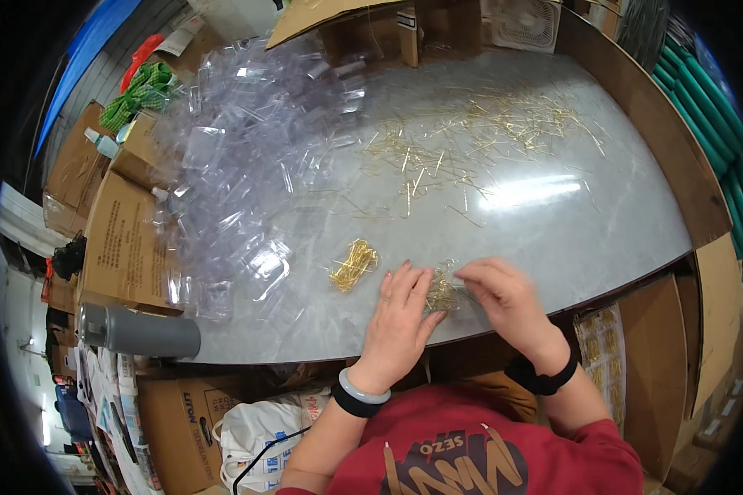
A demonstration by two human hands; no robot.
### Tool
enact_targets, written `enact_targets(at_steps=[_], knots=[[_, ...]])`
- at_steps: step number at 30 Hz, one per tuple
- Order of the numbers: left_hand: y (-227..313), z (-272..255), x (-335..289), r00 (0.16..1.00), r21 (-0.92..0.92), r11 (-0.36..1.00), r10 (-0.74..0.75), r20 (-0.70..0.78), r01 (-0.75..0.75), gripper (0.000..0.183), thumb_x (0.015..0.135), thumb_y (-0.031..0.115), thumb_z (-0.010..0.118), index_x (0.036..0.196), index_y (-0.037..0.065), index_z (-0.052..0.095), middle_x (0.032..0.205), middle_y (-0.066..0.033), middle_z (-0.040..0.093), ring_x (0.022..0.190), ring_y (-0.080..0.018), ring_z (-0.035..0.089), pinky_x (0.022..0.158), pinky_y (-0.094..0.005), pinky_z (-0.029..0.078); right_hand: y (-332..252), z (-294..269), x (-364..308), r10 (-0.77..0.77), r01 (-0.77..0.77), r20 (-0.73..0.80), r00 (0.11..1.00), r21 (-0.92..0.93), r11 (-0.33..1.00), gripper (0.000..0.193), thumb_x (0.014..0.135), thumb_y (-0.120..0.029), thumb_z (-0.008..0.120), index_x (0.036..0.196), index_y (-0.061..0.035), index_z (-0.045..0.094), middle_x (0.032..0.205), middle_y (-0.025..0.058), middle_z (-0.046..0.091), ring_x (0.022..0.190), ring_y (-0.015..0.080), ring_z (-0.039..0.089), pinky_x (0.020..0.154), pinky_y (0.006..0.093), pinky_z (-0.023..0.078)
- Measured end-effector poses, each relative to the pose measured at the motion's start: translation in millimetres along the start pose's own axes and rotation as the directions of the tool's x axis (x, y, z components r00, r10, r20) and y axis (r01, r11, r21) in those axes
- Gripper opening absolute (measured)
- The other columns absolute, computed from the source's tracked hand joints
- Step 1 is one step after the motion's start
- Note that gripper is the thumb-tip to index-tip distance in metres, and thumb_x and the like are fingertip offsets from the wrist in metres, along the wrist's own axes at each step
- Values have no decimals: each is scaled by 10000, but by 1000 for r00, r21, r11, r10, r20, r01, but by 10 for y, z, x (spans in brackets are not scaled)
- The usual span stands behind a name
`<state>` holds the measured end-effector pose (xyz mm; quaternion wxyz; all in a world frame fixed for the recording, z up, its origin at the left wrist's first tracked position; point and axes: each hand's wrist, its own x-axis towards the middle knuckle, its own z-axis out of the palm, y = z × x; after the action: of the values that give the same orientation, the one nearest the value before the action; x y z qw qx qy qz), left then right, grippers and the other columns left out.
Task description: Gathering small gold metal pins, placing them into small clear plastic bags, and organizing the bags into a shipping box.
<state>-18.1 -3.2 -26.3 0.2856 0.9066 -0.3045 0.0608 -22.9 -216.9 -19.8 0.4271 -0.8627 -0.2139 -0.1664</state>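
My left hand (396,318) lies on the grey table with its fingers stretched out and its thumb apart. Between that thumb and forefinger is the edge of a small cluster of thin gold wire hooks (443,293). On the cluster's other side, my right hand (508,301) is bent with its fingertips pressed together; motion blurs it, and what it pinches cannot be made out. A denser bundle of gold wire hooks (355,264) rests just beyond my left fingertips. Many more loose gold wire hooks (512,120) lie scattered at the far side.
A large heap of clear plastic boxes (239,157) covers the left of the table (603,206). A grey bottle (140,330) lies at the near left corner. Cardboard (660,132) walls the right edge, and a white fan (524,25) stands at the back.
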Motion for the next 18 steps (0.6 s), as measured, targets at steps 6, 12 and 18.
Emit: enact_targets(at_steps=[6, 12, 18], knots=[[-82, 12, -37, 999, -148, 988, 42, -29, -45, 602, 922, 15, 629, 1480, -5, 406, 1449, -219, 490, 1362, -411, 458, 1179, -536, 317, -37, -100, 136, -165, 196, 155, 974, -213, 957, 541, 761, -163, 806, 1251, -38, 614, 1190, 107, 640, 1133, 327, 573, 965, 418, 475], [-121, 14, -70, 999, -169, 985, 47, 6, -45, 634, 925, -30, 575, 1513, -28, 338, 1481, -247, 447, 1384, -433, 423, 1191, -523, 294, -36, -114, 47, -54, 67, 202, 978, -61, 996, 614, 720, -203, 842, 1273, -69, 610, 1174, 106, 627, 1142, 332, 556, 983, 430, 451], [29, -76, -59, 998, -114, 992, 54, 12, -52, 641, 949, 108, 629, 1485, -85, 336, 1487, -261, 406, 1411, -461, 361, 1186, -555, 268, -31, -291, -179, 43, -23, 57, 997, -317, 948, 387, 723, -101, 804, 1091, -87, 686, 999, 63, 637, 989, 291, 585, 863, 393, 482]])
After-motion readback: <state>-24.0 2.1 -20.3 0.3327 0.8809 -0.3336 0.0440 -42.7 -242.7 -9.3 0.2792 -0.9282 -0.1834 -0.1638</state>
